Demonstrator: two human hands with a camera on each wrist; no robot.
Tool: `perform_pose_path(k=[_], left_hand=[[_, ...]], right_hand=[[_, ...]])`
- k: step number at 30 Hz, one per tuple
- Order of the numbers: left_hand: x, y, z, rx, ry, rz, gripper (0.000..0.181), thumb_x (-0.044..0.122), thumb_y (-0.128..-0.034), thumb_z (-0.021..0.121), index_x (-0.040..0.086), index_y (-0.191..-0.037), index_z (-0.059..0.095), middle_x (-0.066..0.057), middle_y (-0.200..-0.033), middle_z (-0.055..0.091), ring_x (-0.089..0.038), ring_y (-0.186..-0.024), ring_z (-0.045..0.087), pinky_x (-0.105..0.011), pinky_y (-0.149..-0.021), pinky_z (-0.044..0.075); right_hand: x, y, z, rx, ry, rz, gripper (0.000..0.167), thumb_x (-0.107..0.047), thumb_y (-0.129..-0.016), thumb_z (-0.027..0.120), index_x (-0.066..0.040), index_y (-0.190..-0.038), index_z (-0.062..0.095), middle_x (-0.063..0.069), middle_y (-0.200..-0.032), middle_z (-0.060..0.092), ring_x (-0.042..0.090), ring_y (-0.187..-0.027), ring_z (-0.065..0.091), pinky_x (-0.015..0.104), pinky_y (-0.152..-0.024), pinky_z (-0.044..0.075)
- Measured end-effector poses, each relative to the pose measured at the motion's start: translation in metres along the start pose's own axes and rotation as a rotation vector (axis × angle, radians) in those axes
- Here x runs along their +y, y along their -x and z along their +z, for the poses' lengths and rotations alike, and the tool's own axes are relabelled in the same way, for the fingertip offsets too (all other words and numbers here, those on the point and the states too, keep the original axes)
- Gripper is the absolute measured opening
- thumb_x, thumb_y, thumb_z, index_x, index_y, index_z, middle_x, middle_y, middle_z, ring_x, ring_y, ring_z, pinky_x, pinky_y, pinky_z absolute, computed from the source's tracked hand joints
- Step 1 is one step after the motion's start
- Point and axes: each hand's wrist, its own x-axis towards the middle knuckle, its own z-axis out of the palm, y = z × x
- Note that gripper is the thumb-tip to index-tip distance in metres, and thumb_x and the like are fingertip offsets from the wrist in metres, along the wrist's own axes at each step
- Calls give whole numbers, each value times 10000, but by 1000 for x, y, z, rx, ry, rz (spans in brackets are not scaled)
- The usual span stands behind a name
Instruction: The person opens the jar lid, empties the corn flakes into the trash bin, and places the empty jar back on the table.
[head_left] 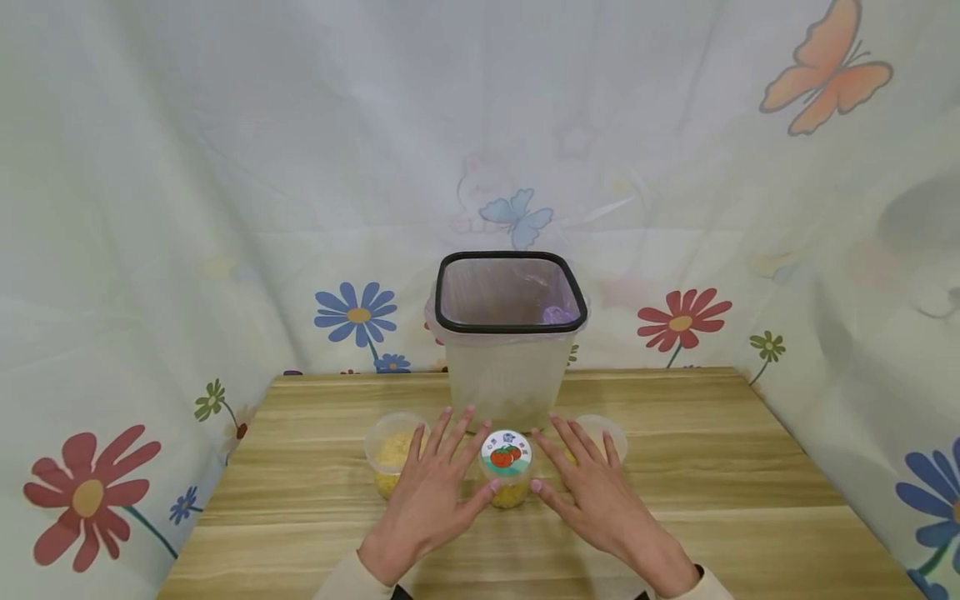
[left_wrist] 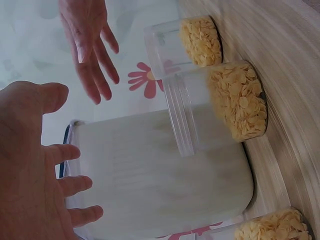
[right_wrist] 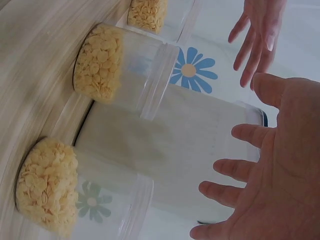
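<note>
My left hand (head_left: 430, 500) is held with fingers spread and straight above the table, between a left clear jar (head_left: 378, 485) and a middle jar (head_left: 511, 497). On the other side, my right hand (head_left: 600, 500) is spread the same way, partly covering a right jar (head_left: 617, 440). Neither hand grips anything. Pale yellow flakes (left_wrist: 237, 102) fill the lower part of each jar. A round label with red tomatoes (head_left: 506, 455) tops the middle jar. The outer jars show no printed label; whether they have clear lids I cannot tell. In the wrist views, both palms stay apart from the jars.
Behind the jars stands a translucent square bin (head_left: 504, 375) with a black rim and a thin liner, a bit of purple plastic (head_left: 557, 315) inside. All stand on a wood-grain table (head_left: 315, 517). A pale curtain (head_left: 300, 167) with flowers and butterflies hangs around it.
</note>
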Motion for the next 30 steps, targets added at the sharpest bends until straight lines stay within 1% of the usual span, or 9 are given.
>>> perform_pose_path(k=[6,11,16,20,23,26,30], left_hand=[[1,-1,0,5,1,6,707,670,-936,423,316,-1539,318,2,-1635,255,-343,-1484,287,-634,-1139,283],[1,-3,0,10,1,9,727,701,-922,412,318,-1534,328,2,-1635,253,-334,-1489,274,-638,-1134,287],[2,-3,0,34,6,19,717,679,-921,447,299,-1523,360,-11,-1631,266,-328,-1495,261,-639,-1132,286],[3,-3,1,28,20,20,715,646,-915,496,298,-1525,358,-4,-1635,252,-337,-1491,269,-651,-1125,289],[4,-2,3,13,26,22,716,644,-917,494,302,-1529,348,1,-1639,240,-349,-1486,275,-658,-1118,294],[5,-2,6,-6,23,19,717,666,-922,460,323,-1537,321,9,-1644,219,-350,-1491,265,-653,-1125,291],[8,-2,7,-20,48,20,709,674,-924,445,338,-1536,317,5,-1646,218,-355,-1496,249,-654,-1134,274]], right_hand=[[10,-2,-6,9,16,10,670,-470,-901,652,-244,-1491,429,114,-1582,349,394,-1441,335,744,-1097,181],[19,-4,-9,14,55,26,694,-488,-881,670,-236,-1485,439,126,-1573,360,396,-1431,346,743,-1089,213],[26,-5,-11,23,69,41,735,-491,-841,716,-231,-1476,451,137,-1563,368,390,-1429,342,741,-1086,225],[32,-4,-12,9,63,63,749,-484,-824,736,-219,-1467,460,138,-1558,368,391,-1425,340,745,-1081,224],[38,-4,-11,-5,58,85,754,-468,-820,744,-201,-1465,460,139,-1559,359,405,-1417,345,745,-1079,227],[45,-5,-9,-11,62,97,767,-464,-815,749,-188,-1468,456,150,-1554,355,432,-1394,366,743,-1066,258],[55,-7,-5,-9,74,99,802,-477,-786,770,-173,-1462,464,175,-1532,371,463,-1356,404,722,-1011,358]])
